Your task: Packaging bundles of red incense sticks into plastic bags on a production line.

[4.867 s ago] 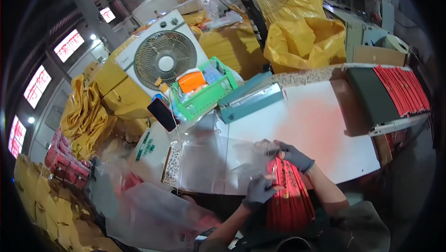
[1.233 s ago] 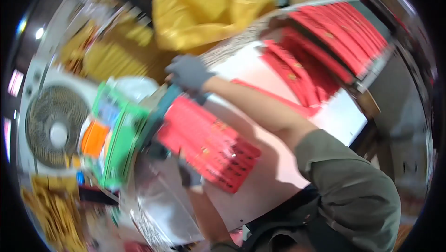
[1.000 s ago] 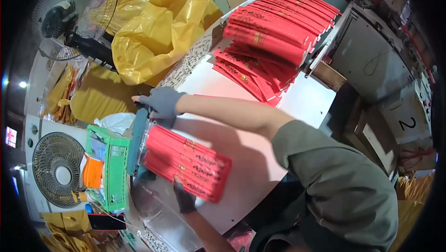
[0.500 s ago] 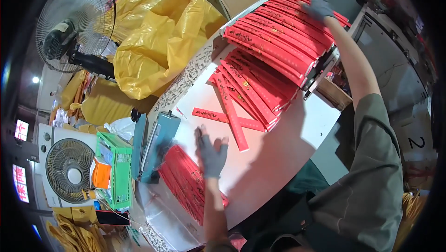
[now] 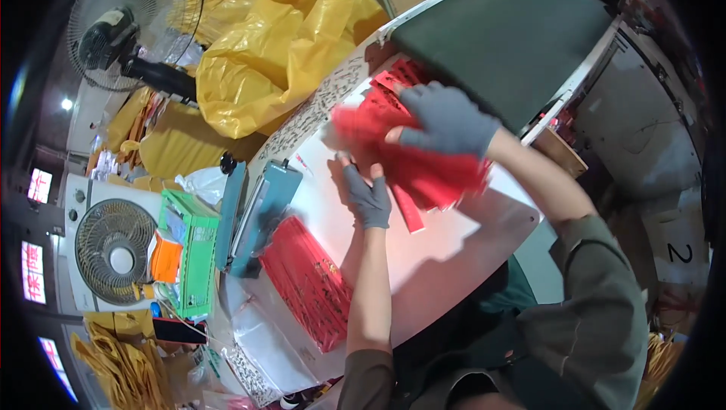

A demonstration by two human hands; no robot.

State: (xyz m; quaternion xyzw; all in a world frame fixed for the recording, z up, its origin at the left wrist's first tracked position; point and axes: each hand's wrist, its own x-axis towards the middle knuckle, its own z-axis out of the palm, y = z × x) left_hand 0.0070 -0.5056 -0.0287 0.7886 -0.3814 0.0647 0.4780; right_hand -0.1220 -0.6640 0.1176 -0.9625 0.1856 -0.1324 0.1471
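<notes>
Both my hands wear grey fingertip-free gloves. My right hand (image 5: 452, 124) lies spread over a heap of long, narrow red printed packets (image 5: 423, 172), its thumb apart from the fingers. Motion smears the heap's left side. My left hand (image 5: 368, 196) stands at the heap's left, fingers apart and nothing gripped; whether its fingertips touch the packets I cannot tell. One packet sticks out of the heap toward me. Under the heap is a white tabletop (image 5: 446, 259). A neat stack of similar red packets (image 5: 306, 285) lies left of my left forearm.
A dark green belt (image 5: 507, 39) runs at the table's far end. Left of the hands stands a blue-grey bar-shaped device (image 5: 266, 213), beside a green crate (image 5: 198, 251). A yellow plastic sack (image 5: 280, 54) bulges at the back left, near a standing fan (image 5: 128, 32).
The packets on the dark belt have come off it toward me, onto the white tabletop. My right hand moved nearer and left with them. My left hand moved slightly away from me.
</notes>
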